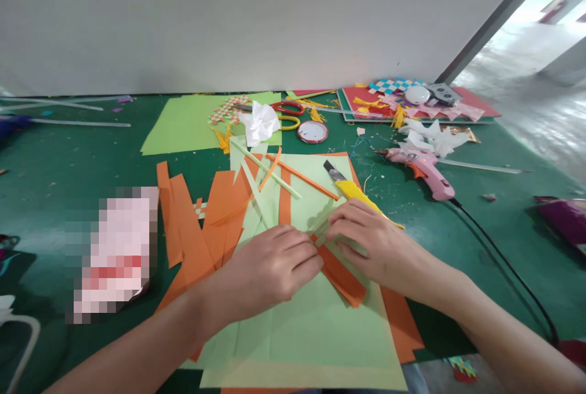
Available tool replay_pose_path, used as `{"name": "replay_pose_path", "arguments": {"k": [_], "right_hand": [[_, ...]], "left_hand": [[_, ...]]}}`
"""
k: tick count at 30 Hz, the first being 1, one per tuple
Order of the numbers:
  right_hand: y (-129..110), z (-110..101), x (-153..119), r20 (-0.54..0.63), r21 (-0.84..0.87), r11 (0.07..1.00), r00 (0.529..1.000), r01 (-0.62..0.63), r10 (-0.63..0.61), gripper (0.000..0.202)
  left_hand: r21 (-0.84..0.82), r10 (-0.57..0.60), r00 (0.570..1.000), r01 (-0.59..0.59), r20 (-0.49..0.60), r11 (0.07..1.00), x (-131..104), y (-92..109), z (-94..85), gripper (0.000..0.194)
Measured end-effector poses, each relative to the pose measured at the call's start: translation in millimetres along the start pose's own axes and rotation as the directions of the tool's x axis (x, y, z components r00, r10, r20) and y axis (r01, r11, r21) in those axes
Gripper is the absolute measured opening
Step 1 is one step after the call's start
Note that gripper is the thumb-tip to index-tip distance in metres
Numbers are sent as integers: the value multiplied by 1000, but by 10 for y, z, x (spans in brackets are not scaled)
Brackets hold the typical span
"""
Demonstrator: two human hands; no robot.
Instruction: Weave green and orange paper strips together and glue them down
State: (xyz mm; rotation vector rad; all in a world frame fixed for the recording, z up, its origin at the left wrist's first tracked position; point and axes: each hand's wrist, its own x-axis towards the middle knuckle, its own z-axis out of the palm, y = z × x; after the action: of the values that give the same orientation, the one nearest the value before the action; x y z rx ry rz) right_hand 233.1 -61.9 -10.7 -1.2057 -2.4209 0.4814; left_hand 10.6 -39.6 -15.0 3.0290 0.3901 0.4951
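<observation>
My left hand (274,260) is closed, its fingers curled at the end of some paper strips over the pale green sheets (329,333). Facing it, my right hand (366,235) has its fingers bent and pinched on pale green paper strips (320,226). Orange strips (343,277) slant down to the right from between the two hands. Just beyond my right hand lies a yellow cutter (357,193) with its blade out. Loose thin green and orange strips (309,179) rest on the sheets ahead. The fingertips of my left hand are partly hidden.
Orange paper pieces (187,223) lie at left, beside a blurred pale item (119,254). Scissors (288,114), white tissue (260,124) and a round lid (312,132) are farther back. A pink glue gun (428,171) with a black cord lies right. A grey wall (220,22) borders the table.
</observation>
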Motion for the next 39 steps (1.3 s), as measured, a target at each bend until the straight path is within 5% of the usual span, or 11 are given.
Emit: {"name": "replay_pose_path", "arguments": {"k": [6, 39], "right_hand": [[34, -6, -77, 101, 20, 989, 985, -145, 143, 17], [-106, 51, -60, 136, -31, 984, 975, -175, 178, 18]], "left_hand": [[23, -76, 996, 75, 48, 997, 14, 40, 87, 24], [-15, -66, 994, 67, 91, 998, 18, 55, 107, 17]]}}
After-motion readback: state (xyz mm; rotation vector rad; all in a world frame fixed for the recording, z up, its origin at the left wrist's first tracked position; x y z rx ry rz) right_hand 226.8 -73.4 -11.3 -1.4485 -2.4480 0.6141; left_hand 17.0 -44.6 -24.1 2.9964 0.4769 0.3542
